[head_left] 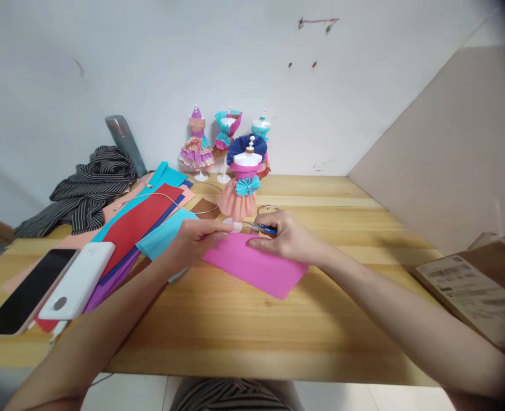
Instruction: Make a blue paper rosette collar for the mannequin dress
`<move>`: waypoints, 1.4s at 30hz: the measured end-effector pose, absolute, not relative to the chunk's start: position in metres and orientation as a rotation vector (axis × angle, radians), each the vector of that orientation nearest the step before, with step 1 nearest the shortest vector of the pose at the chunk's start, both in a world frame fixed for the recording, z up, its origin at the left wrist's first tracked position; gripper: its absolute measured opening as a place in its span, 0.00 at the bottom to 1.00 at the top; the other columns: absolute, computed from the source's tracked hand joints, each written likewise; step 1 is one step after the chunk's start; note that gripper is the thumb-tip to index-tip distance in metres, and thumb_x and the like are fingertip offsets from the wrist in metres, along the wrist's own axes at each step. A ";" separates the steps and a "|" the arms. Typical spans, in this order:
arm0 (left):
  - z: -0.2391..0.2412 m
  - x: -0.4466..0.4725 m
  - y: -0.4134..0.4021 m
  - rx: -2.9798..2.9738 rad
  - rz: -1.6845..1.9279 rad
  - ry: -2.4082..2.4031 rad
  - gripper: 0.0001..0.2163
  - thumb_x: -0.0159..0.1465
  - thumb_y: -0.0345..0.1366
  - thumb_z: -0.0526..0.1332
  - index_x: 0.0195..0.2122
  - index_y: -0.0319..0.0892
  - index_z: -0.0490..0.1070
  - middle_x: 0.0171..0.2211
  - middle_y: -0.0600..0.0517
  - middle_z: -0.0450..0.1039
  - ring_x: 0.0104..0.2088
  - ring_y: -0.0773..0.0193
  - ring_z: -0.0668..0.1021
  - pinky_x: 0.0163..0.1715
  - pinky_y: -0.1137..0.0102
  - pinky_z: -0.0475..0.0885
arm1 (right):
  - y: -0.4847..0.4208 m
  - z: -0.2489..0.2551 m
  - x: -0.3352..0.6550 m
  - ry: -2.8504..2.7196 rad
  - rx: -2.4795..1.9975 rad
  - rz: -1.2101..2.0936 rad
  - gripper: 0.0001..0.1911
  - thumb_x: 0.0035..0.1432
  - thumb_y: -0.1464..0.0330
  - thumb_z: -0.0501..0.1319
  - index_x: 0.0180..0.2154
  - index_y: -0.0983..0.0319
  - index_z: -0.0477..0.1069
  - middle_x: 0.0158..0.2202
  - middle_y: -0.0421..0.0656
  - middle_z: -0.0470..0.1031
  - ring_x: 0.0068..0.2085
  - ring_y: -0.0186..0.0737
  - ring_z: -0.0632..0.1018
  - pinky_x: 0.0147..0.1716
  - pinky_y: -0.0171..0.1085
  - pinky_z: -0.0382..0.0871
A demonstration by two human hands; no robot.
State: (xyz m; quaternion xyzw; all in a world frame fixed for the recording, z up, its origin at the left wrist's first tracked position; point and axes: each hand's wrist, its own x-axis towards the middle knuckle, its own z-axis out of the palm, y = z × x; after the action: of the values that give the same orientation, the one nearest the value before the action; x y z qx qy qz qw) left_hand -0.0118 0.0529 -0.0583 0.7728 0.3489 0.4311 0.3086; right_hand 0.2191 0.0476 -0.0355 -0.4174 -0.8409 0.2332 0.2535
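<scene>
A pink paper sheet (258, 266) lies on the wooden table (243, 325) in front of me. My left hand (198, 237) pinches the sheet's far left edge, fingers closed on it. My right hand (286, 235) rests on the sheet's far right part and grips blue-handled scissors (263, 228), whose blades point left toward the left hand's fingertips. Just behind the hands stands a small white mannequin (242, 188) dressed in a peach paper skirt with a blue fan collar.
Coloured paper sheets (143, 225) lie stacked at the left, with a white power bank (79, 279) and a black phone (25, 292) on them. Striped cloth (87, 191) and a grey flask (126, 142) sit behind. More dressed mannequins (211, 142) stand by the wall. A cardboard box (470, 291) is at right.
</scene>
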 end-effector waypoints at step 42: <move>-0.113 0.008 0.020 1.156 1.032 1.020 0.12 0.56 0.45 0.66 0.29 0.39 0.79 0.30 0.47 0.81 0.30 0.61 0.80 0.35 0.66 0.76 | -0.009 -0.047 0.248 -2.403 -1.326 0.932 0.10 0.58 0.64 0.60 0.35 0.62 0.78 0.28 0.43 0.77 0.26 0.35 0.71 0.26 0.34 0.62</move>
State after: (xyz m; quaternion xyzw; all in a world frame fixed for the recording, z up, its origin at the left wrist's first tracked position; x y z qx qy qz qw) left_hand 0.0082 0.0196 -0.1135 0.4985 0.4400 0.4450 0.5999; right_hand 0.2481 -0.0088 -0.0472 -0.4540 -0.8230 0.3192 0.1211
